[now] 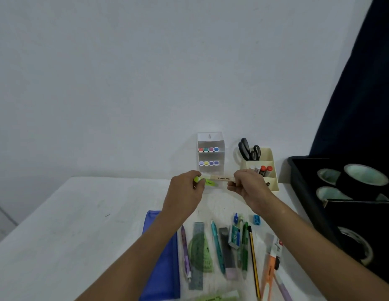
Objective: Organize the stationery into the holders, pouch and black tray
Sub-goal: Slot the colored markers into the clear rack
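Nearest me on the white surface [80, 224], a loose row of stationery waits: a flat blue zip pouch [162, 257], a purple pen [185, 250], a translucent grey ruler [198, 257] with a green protractor [200, 255] over it, a teal pen [217, 246], and a yellow-and-black pencil [254, 263] towards the right.

Above that row I have both hands up. My left hand [185, 192] is curled shut around a lime-green highlighter [207, 182]; my right hand [248, 187] pinches the end of a pale beige Stabilo highlighter [219, 177]. The two markers seem to touch or cross between the hands, though blur leaves me unsure. Both are light, stiff plastic barrels, smooth enough to slip, so I judge a grip at mid-barrel safest.

Just beyond stands the white tiered marker holder [211, 155], with two rows of coloured caps filled and its lowest tier apparently free. Beside it, the cream desk holder [267, 170] carries black-handled scissors [249, 149]. Far right, the black tray [306, 192] holds tape rolls. Room between holders is narrow; open surface lies left.
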{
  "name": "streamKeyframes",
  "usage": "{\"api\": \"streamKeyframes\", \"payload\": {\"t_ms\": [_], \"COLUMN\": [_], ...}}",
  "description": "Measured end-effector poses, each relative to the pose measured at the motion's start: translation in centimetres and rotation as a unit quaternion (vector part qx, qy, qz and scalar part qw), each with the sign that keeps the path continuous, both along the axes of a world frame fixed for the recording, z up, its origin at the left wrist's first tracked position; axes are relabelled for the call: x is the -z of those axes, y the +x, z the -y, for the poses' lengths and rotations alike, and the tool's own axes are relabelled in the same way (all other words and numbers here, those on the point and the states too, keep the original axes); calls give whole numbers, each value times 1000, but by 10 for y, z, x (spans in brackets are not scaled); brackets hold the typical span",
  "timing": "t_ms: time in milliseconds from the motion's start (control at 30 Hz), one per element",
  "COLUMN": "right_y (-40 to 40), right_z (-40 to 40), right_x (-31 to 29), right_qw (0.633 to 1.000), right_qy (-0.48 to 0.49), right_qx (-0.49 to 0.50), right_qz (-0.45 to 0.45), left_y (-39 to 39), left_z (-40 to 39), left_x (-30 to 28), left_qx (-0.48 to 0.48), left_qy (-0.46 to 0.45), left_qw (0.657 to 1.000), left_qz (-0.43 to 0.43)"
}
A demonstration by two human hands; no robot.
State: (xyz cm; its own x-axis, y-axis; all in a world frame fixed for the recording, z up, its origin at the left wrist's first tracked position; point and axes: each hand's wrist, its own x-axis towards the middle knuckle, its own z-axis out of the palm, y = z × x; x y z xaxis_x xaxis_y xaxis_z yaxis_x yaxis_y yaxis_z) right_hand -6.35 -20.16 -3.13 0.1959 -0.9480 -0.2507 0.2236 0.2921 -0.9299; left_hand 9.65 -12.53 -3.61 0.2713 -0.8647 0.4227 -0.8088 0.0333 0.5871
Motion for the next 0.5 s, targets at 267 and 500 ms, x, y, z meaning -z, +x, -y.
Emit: {"api": "streamKeyframes", "payload": {"t_ms": [267,500], "right_y": [-6,8], "right_z": [3,9], "right_x": [18,37], "right_qw": [903,804], "right_qy": [-330,-509], "right_qx": [44,29], "right_qz": [-270,-305], "left_y": [11,9], "left_z": [10,26], "left_x": [1,4], "left_qx": [-16,7], "left_qy": [1,16], "left_qw": [999,994], "left_qz": [42,111]}}
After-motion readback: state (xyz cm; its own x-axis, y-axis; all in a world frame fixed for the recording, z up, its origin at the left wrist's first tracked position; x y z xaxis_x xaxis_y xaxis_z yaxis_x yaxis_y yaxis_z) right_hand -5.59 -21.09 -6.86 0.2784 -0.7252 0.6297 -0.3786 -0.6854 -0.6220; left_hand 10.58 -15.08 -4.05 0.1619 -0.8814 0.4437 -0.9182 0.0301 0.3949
